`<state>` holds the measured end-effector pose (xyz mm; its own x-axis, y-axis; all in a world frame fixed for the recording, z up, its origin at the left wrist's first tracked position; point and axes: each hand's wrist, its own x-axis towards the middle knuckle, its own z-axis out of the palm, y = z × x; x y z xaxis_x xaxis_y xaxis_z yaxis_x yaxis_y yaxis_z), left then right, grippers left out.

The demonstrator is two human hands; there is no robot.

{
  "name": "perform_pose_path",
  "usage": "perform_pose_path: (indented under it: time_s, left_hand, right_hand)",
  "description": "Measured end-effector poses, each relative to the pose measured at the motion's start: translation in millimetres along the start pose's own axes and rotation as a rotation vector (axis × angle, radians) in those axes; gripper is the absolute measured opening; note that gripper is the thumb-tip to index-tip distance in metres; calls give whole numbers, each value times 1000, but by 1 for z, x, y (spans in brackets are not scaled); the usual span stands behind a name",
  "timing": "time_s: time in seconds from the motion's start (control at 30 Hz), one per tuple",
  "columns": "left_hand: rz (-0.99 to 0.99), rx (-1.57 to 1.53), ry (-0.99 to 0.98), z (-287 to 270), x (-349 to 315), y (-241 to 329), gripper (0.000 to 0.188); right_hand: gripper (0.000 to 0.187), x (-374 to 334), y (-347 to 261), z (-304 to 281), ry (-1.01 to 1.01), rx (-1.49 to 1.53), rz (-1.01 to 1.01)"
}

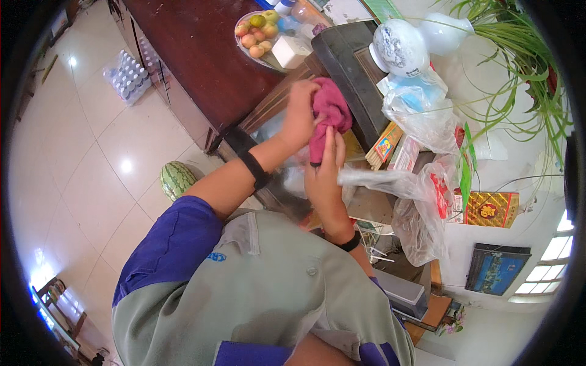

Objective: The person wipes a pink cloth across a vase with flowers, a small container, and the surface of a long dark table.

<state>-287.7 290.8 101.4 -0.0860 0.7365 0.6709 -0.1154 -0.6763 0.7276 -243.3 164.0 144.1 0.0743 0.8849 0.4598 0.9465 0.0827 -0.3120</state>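
Note:
A magenta cloth (332,105), bunched at its far end and hanging narrower toward me, is between my two hands above a cluttered wooden surface. My left hand (299,114) comes in from the left and grips the cloth's left side with bent fingers. Nearer to me, my right hand (327,163) has its fingers along the lower part of the cloth, pinching it. A dark band circles each of my forearms. Right beside the cloth stands a black case-like object (348,64). What lies under my hands is partly hidden, with some clear plastic showing.
A plate of fruit (259,35) and a white box (290,52) sit beyond my hands. White vases (400,47), plastic bags (421,116) and thin packets (386,145) crowd the right, below a leafy plant (519,55). A watermelon (177,179) and wrapped bottles (129,78) rest on the tiled floor.

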Motion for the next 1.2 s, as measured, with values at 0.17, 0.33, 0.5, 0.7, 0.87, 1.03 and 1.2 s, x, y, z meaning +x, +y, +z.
perform_pose_path:
  time_s: [0.17, 0.33, 0.5, 0.7, 0.87, 1.03, 1.2]
  left_hand:
    - [14, 161, 125, -13, 54, -11, 48]
    - [-280, 103, 173, -12, 49, -7, 43]
    - [-221, 62, -139, 13, -6, -10, 43]
    - [-265, 30, -616, 1, -54, -24, 36]
    - [-231, 141, -89, -43, 8, 16, 40]
    - [290, 256, -173, -48, 90, 58, 39]
    - [486, 491, -419, -24, 98, 71, 33]
  right_hand:
    - [67, 47, 3, 16, -54, 113, -87]
    - [70, 59, 1, 24, -46, 140, -153]
    - [62, 19, 19, 12, -94, 123, 39]
    - [70, -18, 9, 9, -324, 152, 394]
    - [75, 3, -5, 8, -100, 163, -83]
    - [69, 42, -42, -9, 157, 312, -172]
    - [67, 31, -28, -5, 254, 353, -56]
